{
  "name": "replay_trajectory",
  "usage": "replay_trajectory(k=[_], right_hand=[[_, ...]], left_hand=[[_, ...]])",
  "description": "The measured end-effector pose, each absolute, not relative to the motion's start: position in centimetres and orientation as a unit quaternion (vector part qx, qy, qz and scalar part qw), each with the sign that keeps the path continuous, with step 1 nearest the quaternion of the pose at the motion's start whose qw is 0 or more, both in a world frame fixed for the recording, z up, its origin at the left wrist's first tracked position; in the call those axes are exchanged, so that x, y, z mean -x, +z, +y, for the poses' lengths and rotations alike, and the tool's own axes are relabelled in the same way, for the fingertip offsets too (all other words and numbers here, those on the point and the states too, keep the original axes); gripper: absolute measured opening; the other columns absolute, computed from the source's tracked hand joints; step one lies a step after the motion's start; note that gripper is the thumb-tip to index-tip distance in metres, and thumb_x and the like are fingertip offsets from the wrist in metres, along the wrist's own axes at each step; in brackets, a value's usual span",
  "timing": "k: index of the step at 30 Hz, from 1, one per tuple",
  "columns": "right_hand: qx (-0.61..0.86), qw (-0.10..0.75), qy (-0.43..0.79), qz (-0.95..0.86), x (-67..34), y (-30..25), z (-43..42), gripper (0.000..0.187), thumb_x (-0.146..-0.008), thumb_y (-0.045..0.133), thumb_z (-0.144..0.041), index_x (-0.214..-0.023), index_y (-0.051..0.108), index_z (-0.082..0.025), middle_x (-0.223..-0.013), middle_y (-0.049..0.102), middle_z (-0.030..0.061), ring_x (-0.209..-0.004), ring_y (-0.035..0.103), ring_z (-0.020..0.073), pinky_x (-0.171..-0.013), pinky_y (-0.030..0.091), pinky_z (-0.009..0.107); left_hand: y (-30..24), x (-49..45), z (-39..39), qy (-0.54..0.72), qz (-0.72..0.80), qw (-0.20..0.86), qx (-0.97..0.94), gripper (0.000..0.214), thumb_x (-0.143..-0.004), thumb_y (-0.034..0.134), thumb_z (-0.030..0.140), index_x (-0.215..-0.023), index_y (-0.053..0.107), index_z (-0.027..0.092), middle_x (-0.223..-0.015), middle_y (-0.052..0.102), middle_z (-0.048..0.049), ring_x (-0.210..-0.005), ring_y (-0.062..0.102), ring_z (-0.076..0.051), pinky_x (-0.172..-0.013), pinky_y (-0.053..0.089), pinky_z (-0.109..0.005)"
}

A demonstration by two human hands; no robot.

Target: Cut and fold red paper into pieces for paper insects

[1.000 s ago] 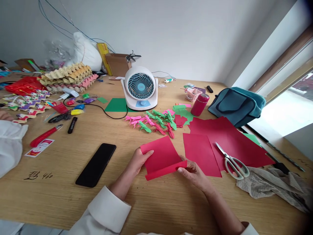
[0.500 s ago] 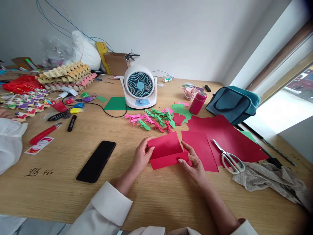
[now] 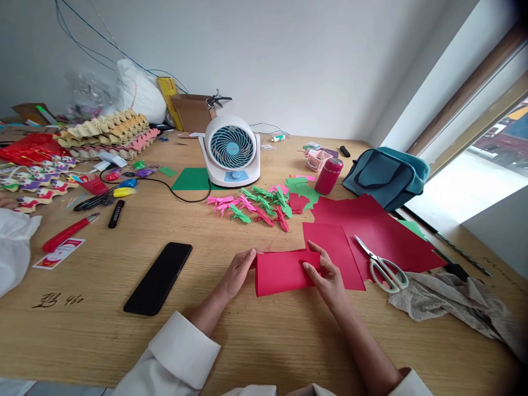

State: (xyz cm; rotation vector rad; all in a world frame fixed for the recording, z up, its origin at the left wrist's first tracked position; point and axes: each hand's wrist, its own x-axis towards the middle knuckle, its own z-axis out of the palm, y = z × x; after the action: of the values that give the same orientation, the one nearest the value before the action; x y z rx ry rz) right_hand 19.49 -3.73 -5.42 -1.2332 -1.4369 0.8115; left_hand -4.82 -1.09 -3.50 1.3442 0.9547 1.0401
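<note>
A piece of red paper (image 3: 284, 273), doubled over, is held up between both hands above the table. My left hand (image 3: 239, 272) pinches its left edge near the upper corner. At the right end, my right hand (image 3: 328, 278) grips it with the thumb on the near face and the fingers behind. Just beyond and to the right lies a flat red paper rectangle (image 3: 334, 247), partly over larger red sheets (image 3: 379, 231). White-handled scissors (image 3: 385, 269) rest on these. Behind my hands is a group of pink, green and red folded paper figures (image 3: 258, 203).
A black phone (image 3: 159, 279) lies left of my hands, with a marker (image 3: 116, 214) and red-handled tool (image 3: 70, 233) beyond. A fan (image 3: 232, 151), red tumbler (image 3: 329, 176) and blue bag (image 3: 388, 176) stand behind. A grey cloth (image 3: 449, 302) lies right. Another person's sleeve (image 3: 16, 247) shows left.
The red paper's lower flap and upper part have come together, so it now appears folded into a narrower strip. My hands have shifted slightly, still gripping both ends. The view has moved a little.
</note>
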Motion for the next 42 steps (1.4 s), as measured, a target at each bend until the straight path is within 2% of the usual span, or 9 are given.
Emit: replay_trajectory(k=[4, 8, 12, 15, 18, 24, 29, 33, 42], right_hand=[[0.535, 0.495, 0.366, -0.578, -19.3, -6.0, -3.7, 0.028, -0.083, 0.067, -0.048, -0.085, 0.069, -0.019, -0.141, 0.053, 0.0133, -0.121, 0.055, 0.0290, -0.096, 0.049, 0.041], [0.542, 0.484, 0.375, -0.576, -19.0, -6.2, -3.7, 0.034, -0.082, 0.067, -0.049, -0.067, 0.062, -0.019, -0.134, 0.058, 0.0139, -0.110, 0.060, 0.0282, -0.089, 0.051, 0.040], [0.537, 0.488, 0.391, -0.567, -18.8, -6.4, -3.6, 0.030, -0.081, 0.068, -0.049, -0.083, 0.070, -0.020, -0.129, 0.059, 0.0115, -0.105, 0.061, 0.0256, -0.083, 0.054, 0.036], [0.519, 0.498, 0.408, -0.562, -18.7, -6.2, -3.7, 0.029, -0.081, 0.068, -0.049, -0.089, 0.070, -0.021, -0.111, 0.065, 0.0084, -0.100, 0.062, 0.0240, -0.084, 0.053, 0.034], [0.518, 0.497, 0.426, -0.551, -18.5, -5.6, -3.9, 0.032, -0.084, 0.064, -0.052, -0.084, 0.068, -0.021, -0.095, 0.066, 0.0056, -0.091, 0.061, 0.0222, -0.080, 0.052, 0.031], [0.504, 0.503, 0.511, -0.482, -18.3, -5.2, -4.2, 0.035, -0.083, 0.064, -0.055, -0.081, 0.063, -0.020, -0.078, 0.064, 0.0012, -0.073, 0.057, 0.0177, -0.068, 0.049, 0.028], [0.500, 0.528, 0.501, -0.468, -18.0, -5.9, -4.0, 0.034, -0.079, 0.070, -0.051, -0.070, 0.058, -0.020, -0.067, 0.057, -0.0013, -0.063, 0.049, 0.0143, -0.058, 0.042, 0.025], [0.493, 0.536, 0.510, -0.458, -17.8, -6.0, -3.8, 0.032, -0.078, 0.071, -0.048, -0.071, 0.058, -0.020, -0.068, 0.056, -0.0016, -0.062, 0.046, 0.0132, -0.057, 0.040, 0.025], [0.488, 0.578, 0.506, -0.415, -17.6, -6.2, -3.6, 0.034, -0.071, 0.078, -0.047, -0.073, 0.055, -0.021, -0.069, 0.057, -0.0021, -0.062, 0.047, 0.0126, -0.057, 0.040, 0.025]], left_hand=[[-3.5, 4.9, -1.2, 0.437, 0.400, 0.561, -0.578, 0.059, -0.086, 0.047, 0.067, -0.089, 0.074, 0.015, -0.080, 0.069, -0.0065, -0.076, 0.060, -0.021, -0.074, 0.045, -0.029], [-3.5, 4.7, -1.2, 0.419, 0.426, 0.538, -0.594, 0.042, -0.081, 0.063, 0.056, -0.081, 0.070, 0.015, -0.074, 0.064, -0.0029, -0.070, 0.055, -0.017, -0.064, 0.042, -0.024], [-3.5, 4.3, -1.2, 0.428, 0.437, 0.526, -0.591, 0.028, -0.079, 0.069, 0.044, -0.077, 0.070, 0.016, -0.075, 0.064, -0.0031, -0.070, 0.055, -0.017, -0.064, 0.043, -0.023], [-3.7, 4.3, -1.1, 0.430, 0.449, 0.514, -0.591, 0.025, -0.078, 0.070, 0.041, -0.073, 0.069, 0.016, -0.071, 0.063, -0.0028, -0.068, 0.053, -0.016, -0.063, 0.042, -0.023], [-4.0, 4.3, -1.1, 0.433, 0.459, 0.494, -0.598, 0.024, -0.079, 0.068, 0.040, -0.072, 0.067, 0.017, -0.069, 0.060, -0.0013, -0.067, 0.052, -0.015, -0.062, 0.041, -0.022], [-4.1, 4.4, -1.1, 0.438, 0.465, 0.478, -0.603, 0.021, -0.079, 0.067, 0.037, -0.074, 0.064, 0.017, -0.069, 0.058, 0.0001, -0.067, 0.051, -0.014, -0.063, 0.041, -0.022], [-3.7, 4.4, -1.2, 0.434, 0.471, 0.462, -0.613, 0.023, -0.081, 0.064, 0.038, -0.074, 0.062, 0.017, -0.068, 0.055, 0.0013, -0.065, 0.048, -0.013, -0.062, 0.039, -0.022], [-3.7, 4.4, -1.2, 0.432, 0.477, 0.446, -0.622, 0.027, -0.084, 0.060, 0.040, -0.070, 0.059, 0.017, -0.064, 0.050, 0.0027, -0.062, 0.044, -0.012, -0.060, 0.037, -0.021], [-4.1, 4.2, -1.0, 0.423, 0.495, 0.425, -0.629, 0.024, -0.082, 0.062, 0.038, -0.073, 0.061, 0.015, -0.065, 0.055, 0.0021, -0.062, 0.047, -0.012, -0.058, 0.037, -0.022]])
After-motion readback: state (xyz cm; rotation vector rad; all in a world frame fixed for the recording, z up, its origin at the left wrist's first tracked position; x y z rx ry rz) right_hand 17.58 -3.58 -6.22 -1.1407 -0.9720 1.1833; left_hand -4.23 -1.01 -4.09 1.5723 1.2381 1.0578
